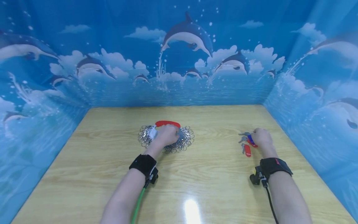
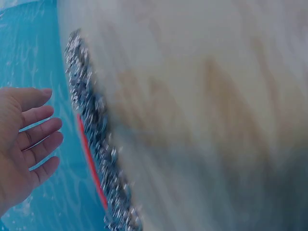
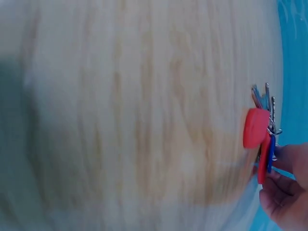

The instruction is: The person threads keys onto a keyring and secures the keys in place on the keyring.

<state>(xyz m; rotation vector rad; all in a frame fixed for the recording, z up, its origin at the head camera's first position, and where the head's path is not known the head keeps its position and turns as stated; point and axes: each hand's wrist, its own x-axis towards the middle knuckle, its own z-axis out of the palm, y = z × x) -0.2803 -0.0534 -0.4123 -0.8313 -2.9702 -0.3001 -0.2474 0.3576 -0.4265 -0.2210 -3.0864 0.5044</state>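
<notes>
My left hand (image 1: 167,134) reaches over a heap of silver metal rings (image 1: 145,137). In the left wrist view that hand's fingers (image 2: 41,139) are loosely bent, apart from the heap, with nothing between them. A red curved piece (image 1: 167,123) shows along the heap's far side. On the right, my right hand (image 1: 262,137) pinches a blue key tag (image 3: 272,153) between thumb and fingers. Red key tags (image 1: 247,150) and several keys (image 1: 243,139) lie around it. In the right wrist view a red tag (image 3: 256,127) stands nearer the camera, while the fingertips are partly hidden.
Both hands work over a wood-grain table (image 1: 207,174). A blue dolphin-print curtain (image 1: 179,90) encloses its back and sides. Each wrist wears a black strap with a camera, and cables (image 1: 137,203) trail toward the near edge.
</notes>
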